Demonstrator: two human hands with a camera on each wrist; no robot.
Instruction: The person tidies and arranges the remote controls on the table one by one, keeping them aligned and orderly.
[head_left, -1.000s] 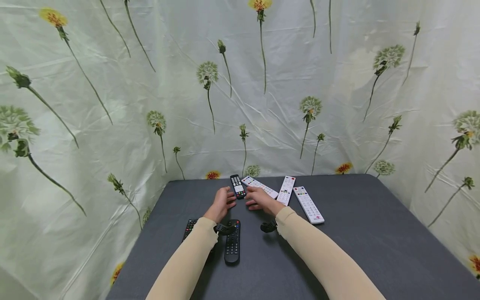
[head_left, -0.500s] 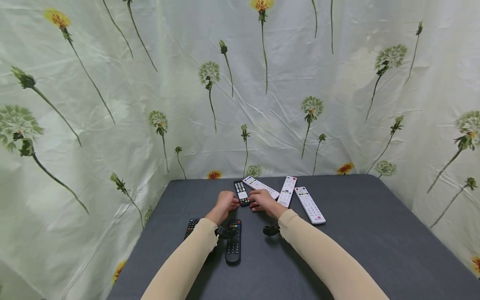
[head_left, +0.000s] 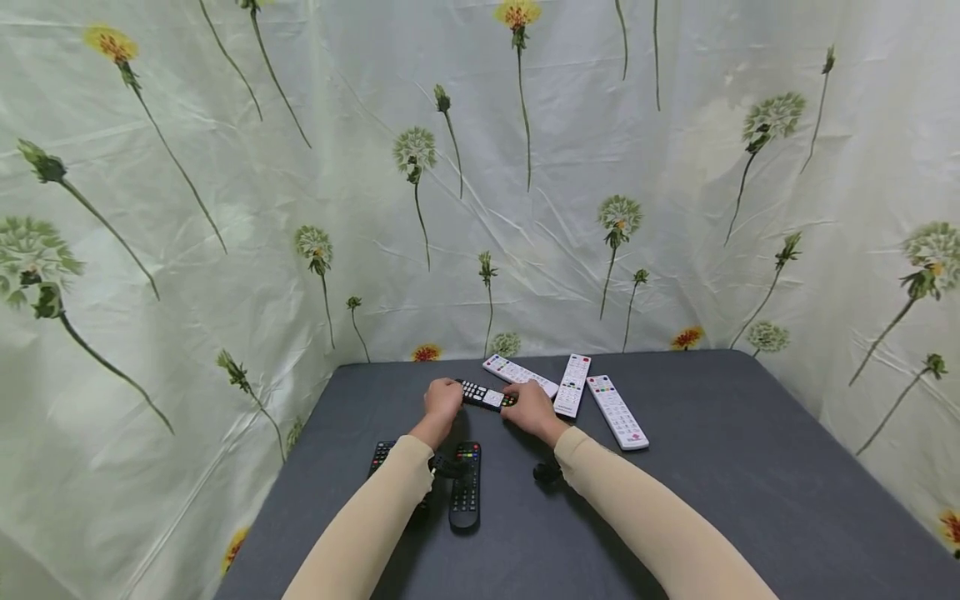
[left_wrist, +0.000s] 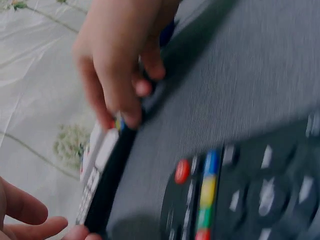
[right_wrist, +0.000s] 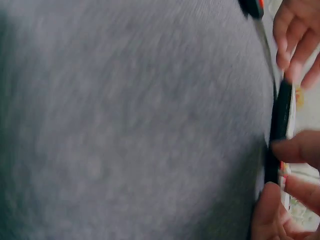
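The right hand (head_left: pixel 534 410) has its grip pinched on the coloured-button end of the black remote (head_left: pixel 483 395), while the left hand (head_left: pixel 442 405) meets the opposite end, whether pinching or only touching I cannot tell. The remote's long axis thus spans the gap between both hands, its right end slightly nearer the person, neither hand clearly closer. Just beyond it on the surface (head_left: pixel 712 467) lies a slanting white remote (head_left: pixel 517 372).
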